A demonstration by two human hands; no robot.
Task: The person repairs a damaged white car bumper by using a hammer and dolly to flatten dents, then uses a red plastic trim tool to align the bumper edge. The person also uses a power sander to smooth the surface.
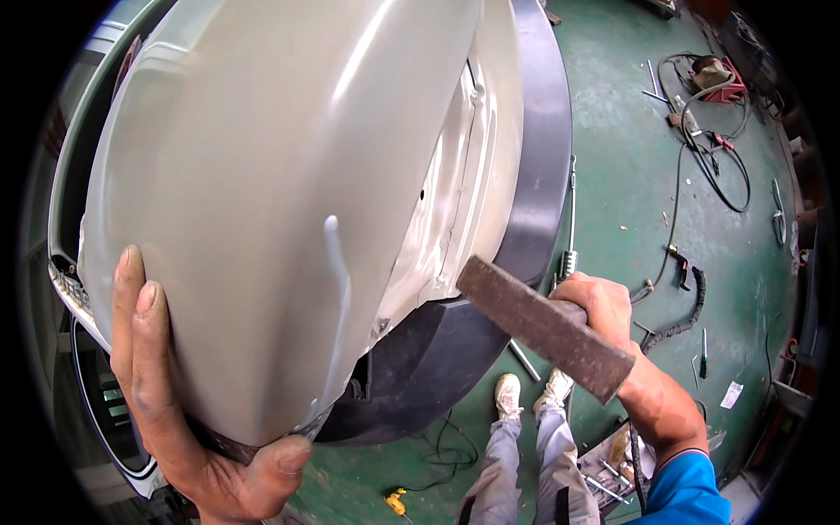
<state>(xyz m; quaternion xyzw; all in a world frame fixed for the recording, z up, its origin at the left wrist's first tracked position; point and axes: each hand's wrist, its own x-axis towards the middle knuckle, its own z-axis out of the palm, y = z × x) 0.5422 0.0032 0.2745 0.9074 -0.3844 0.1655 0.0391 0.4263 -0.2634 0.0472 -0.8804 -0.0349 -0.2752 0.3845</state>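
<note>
My left hand (206,464) braces the near corner of a beige car body panel (254,192). Two fingers lie stretched along its left side, and the thumb rests by the lower edge. A dark brown strip shows between the palm and the panel; what it is I cannot tell. My right hand (599,302) is closed round the handle of a hammer (560,337), whose rusty, blocky head hides most of the handle. The head hangs right of the panel, near the dark bumper (420,350), and appears apart from the panel. A pale streak (337,262) marks the panel.
Green floor (612,175) surrounds the car. Cables and a red machine (722,79) lie far right. A black coiled hose (687,324) and a screwdriver (704,354) are right of my arm. A tool tray (604,468) stands beside my legs, and a yellow tool (395,503) lies below the car.
</note>
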